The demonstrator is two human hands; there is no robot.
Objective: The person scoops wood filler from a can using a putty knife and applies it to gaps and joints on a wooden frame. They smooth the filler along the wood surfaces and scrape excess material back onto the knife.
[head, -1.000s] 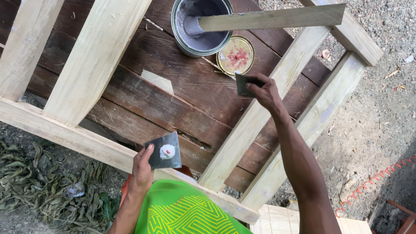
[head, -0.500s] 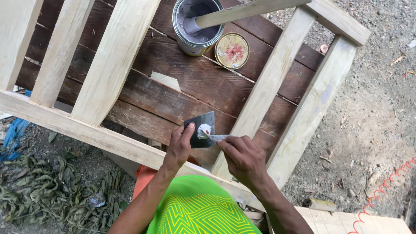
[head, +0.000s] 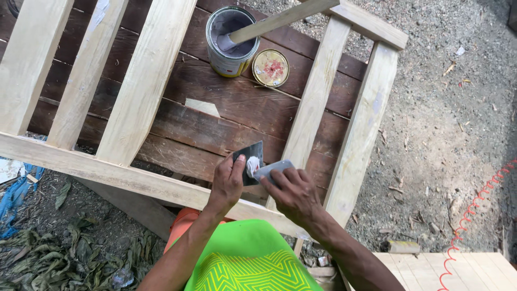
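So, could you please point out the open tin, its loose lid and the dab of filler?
open tin (head: 232, 40), head view, on its inner wall.
loose lid (head: 270, 68), head view, on its centre.
dab of filler (head: 252, 165), head view, on the pale blob.

ground: grey gravel (head: 447, 108), daylight | boards: dark brown planks (head: 226, 113) | frame: pale wood slats (head: 134, 86) | left: dry leaves (head: 59, 258), blue scrap (head: 13, 199) | right: red coiled cord (head: 474, 215)

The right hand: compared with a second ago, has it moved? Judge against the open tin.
Yes. The right hand has come back from beside the open tin towards the body, meeting the left hand at the dark scraper.
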